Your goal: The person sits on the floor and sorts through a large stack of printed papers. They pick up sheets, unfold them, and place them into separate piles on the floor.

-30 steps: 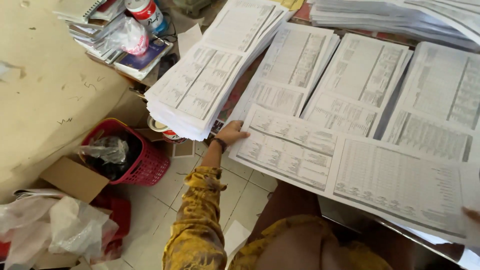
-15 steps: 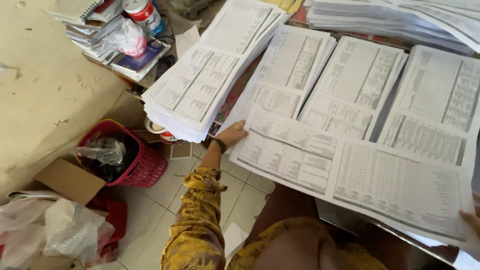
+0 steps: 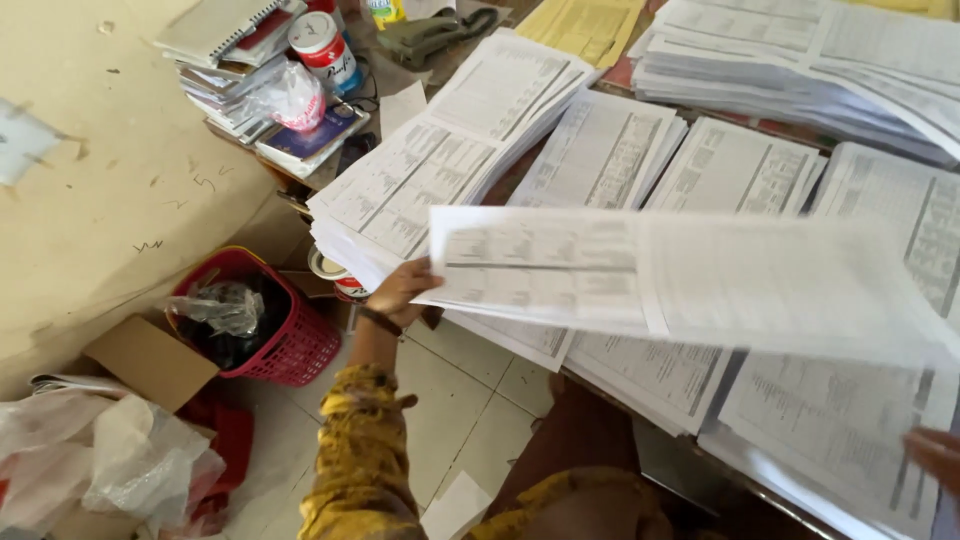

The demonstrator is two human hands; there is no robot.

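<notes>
While the left hand (image 3: pixel 400 290) pinches one end of a big printed sheet (image 3: pixel 680 285), its fingers are clamped on the paper's edge. The sheet hangs blurry in the air over the stacks of printed paper (image 3: pixel 600 160) on the desk. The right hand (image 3: pixel 935 455) peeks in at the corner; I cannot tell how its fingers are. A red basket (image 3: pixel 290 345) sits on the floor.

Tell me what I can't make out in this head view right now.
- Lifted sheet: motion-blurred, its print unreadable.
- Right hand: cut off by the frame's right edge, so its grip can't be judged.
- Left hand: fingertips hidden under the sheet's corner.
- Stacks of paper beneath: partly covered by the sheet.
- Red basket: contents dark, hidden under crumpled plastic.
</notes>
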